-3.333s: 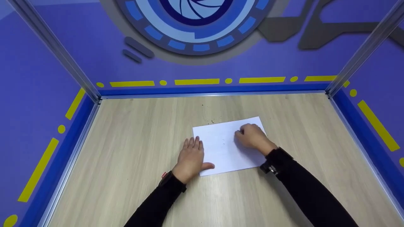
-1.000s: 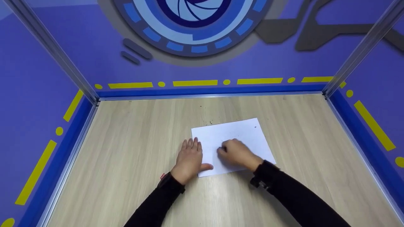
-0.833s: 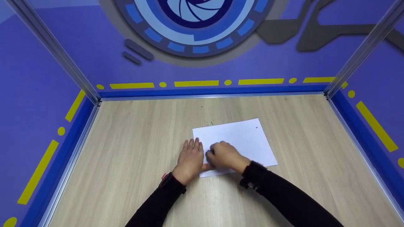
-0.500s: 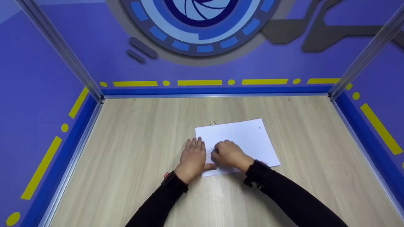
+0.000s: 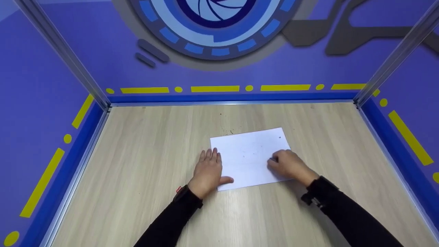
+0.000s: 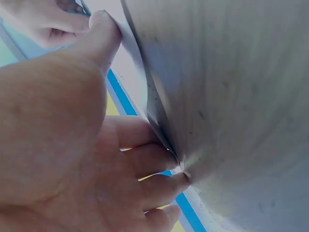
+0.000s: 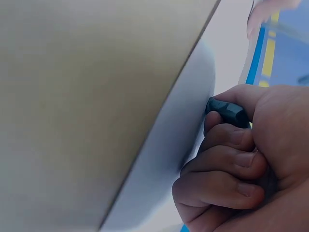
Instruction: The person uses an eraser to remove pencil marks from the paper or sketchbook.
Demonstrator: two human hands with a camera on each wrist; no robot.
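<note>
A sheet of white paper (image 5: 247, 171) lies slightly turned on the wooden table. My left hand (image 5: 206, 173) rests flat along its left edge, fingers straight and thumb spread onto the lower left corner; the left wrist view shows the fingertips right at the sheet's edge. Over the right part of the paper, my right hand (image 5: 289, 164) pinches a small dark eraser (image 7: 229, 111) between thumb and forefinger, its end against the sheet. The other fingers curl into the palm. Most of the eraser is hidden in the head view.
Small dark crumbs (image 5: 244, 156) dot the middle of the paper, and a dark speck (image 5: 280, 137) sits near its upper right corner. More crumbs (image 5: 231, 132) lie on the table (image 5: 144, 164) just beyond the sheet. Blue panels with metal rails (image 5: 233, 102) enclose the back and sides.
My right hand went from the paper's upper right leftward to beside the left thumb, then back to the right side, still pinching the eraser. The left hand has stayed in place.
</note>
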